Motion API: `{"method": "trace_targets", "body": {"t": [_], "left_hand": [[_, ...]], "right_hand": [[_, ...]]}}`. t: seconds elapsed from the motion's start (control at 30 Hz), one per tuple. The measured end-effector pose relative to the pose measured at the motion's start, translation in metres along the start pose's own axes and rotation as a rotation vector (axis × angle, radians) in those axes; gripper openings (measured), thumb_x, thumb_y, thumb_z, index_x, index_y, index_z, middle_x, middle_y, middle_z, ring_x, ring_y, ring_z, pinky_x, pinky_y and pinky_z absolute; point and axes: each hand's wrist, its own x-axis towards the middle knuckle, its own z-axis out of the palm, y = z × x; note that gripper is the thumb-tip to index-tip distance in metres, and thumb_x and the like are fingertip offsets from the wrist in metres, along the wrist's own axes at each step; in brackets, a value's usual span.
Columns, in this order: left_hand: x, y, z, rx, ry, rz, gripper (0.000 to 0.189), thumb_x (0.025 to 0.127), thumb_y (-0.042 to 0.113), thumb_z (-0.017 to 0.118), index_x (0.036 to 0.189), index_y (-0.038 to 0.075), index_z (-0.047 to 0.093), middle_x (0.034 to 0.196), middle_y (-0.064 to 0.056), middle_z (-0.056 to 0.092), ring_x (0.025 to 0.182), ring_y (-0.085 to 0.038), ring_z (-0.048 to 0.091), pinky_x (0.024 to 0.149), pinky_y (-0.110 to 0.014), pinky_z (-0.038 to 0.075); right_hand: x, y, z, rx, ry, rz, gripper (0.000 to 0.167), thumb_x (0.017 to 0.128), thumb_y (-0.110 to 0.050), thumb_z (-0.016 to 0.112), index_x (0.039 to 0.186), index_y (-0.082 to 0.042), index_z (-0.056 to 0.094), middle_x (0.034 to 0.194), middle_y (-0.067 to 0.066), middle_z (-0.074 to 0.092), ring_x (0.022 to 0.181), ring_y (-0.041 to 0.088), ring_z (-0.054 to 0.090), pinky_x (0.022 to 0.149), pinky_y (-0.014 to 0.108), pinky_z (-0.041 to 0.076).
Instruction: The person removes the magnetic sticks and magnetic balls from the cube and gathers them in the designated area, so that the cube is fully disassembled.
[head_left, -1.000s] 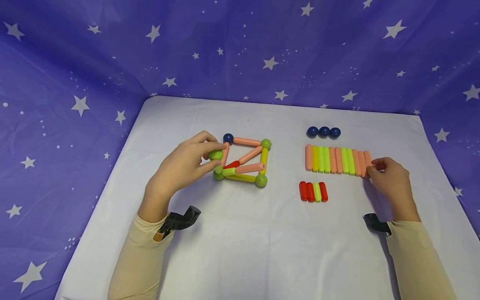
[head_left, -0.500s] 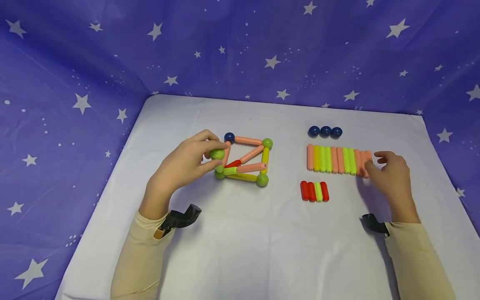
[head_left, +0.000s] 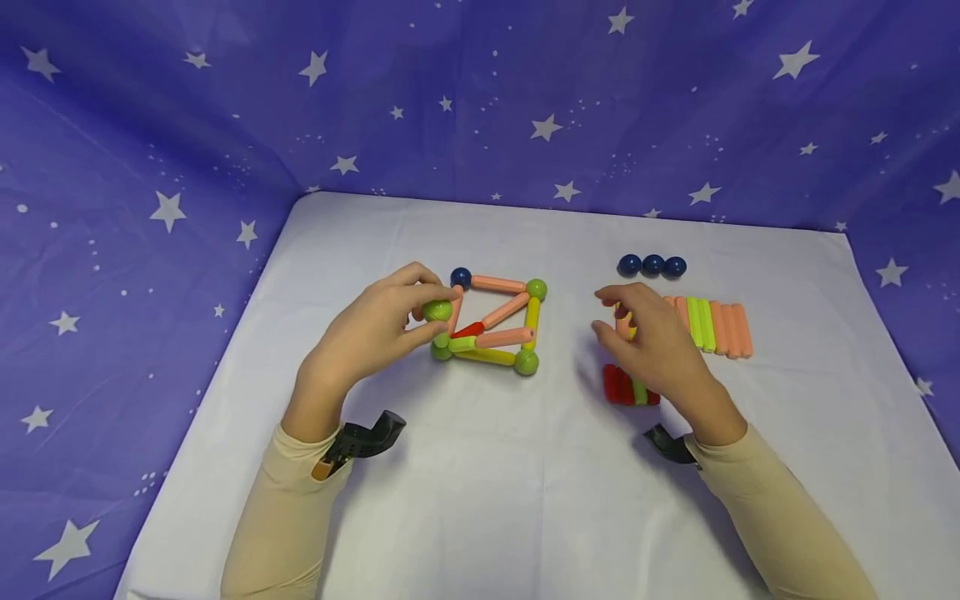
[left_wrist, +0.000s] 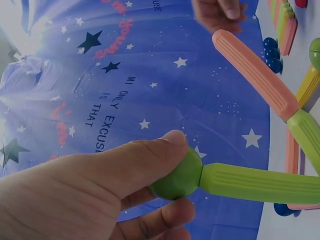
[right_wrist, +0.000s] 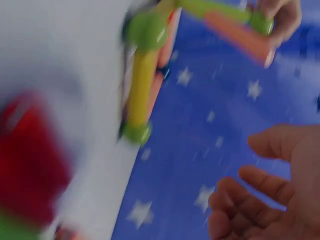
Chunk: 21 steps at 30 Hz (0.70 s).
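My left hand [head_left: 375, 329] pinches a green ball [left_wrist: 177, 175] between thumb and fingers. The ball sits on the end of a green stick [left_wrist: 260, 185] that stands up from one corner of a square built of magnetic sticks and balls. From that same corner a salmon stick [head_left: 504, 337], joined to a short green piece, leans up with its end free. A blue ball [head_left: 461, 277] and green balls [head_left: 527, 362] mark the corners. My right hand [head_left: 652, 337] hovers over the left part of the loose sticks, thumb and fingers apart, holding nothing; it hides some of them.
Long salmon, yellow and green sticks [head_left: 701, 323] lie in a row at the right. Nearer lie short red and green sticks [head_left: 619, 386], blurred in the right wrist view. Three blue balls [head_left: 653, 265] sit behind. A starry blue cloth [head_left: 480, 100] walls the white table [head_left: 480, 500].
My right hand has left the right end of the stick row and swung left toward the built square, empty. My left hand stays in place with the green ball.
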Motion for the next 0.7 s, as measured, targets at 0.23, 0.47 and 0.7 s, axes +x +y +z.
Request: {"method": "trace_targets", "body": {"t": [0.23, 0.47, 0.7], "left_hand": [[-0.002, -0.001, 0.0, 0.007, 0.016, 0.012, 0.039, 0.09, 0.018, 0.072, 0.127, 0.013, 0.066, 0.113, 0.006, 0.055, 0.081, -0.013, 0.055, 0.067, -0.028, 0.046], [-0.001, -0.002, 0.002, 0.008, 0.02, 0.025, 0.039, 0.09, 0.018, 0.072, 0.127, 0.014, 0.066, 0.113, 0.006, 0.055, 0.083, -0.011, 0.055, 0.071, -0.027, 0.047], [-0.001, -0.003, 0.0, -0.008, 0.03, 0.037, 0.039, 0.088, 0.015, 0.073, 0.126, 0.013, 0.067, 0.11, 0.006, 0.055, 0.082, -0.011, 0.054, 0.071, -0.027, 0.047]], "right_hand": [[0.024, -0.054, 0.022, 0.013, -0.114, -0.328, 0.038, 0.088, -0.027, 0.072, 0.121, -0.012, 0.063, 0.115, 0.001, 0.061, 0.1, 0.019, 0.056, 0.083, 0.036, 0.049], [0.035, -0.067, 0.042, -0.135, -0.093, -0.525, 0.025, 0.08, -0.015, 0.081, 0.102, -0.012, 0.07, 0.101, 0.004, 0.061, 0.082, 0.02, 0.051, 0.079, 0.035, 0.047], [0.036, -0.064, 0.05, -0.135, 0.01, -0.549, 0.018, 0.082, -0.014, 0.08, 0.098, -0.01, 0.072, 0.095, 0.003, 0.064, 0.087, 0.023, 0.053, 0.073, 0.035, 0.045]]}}
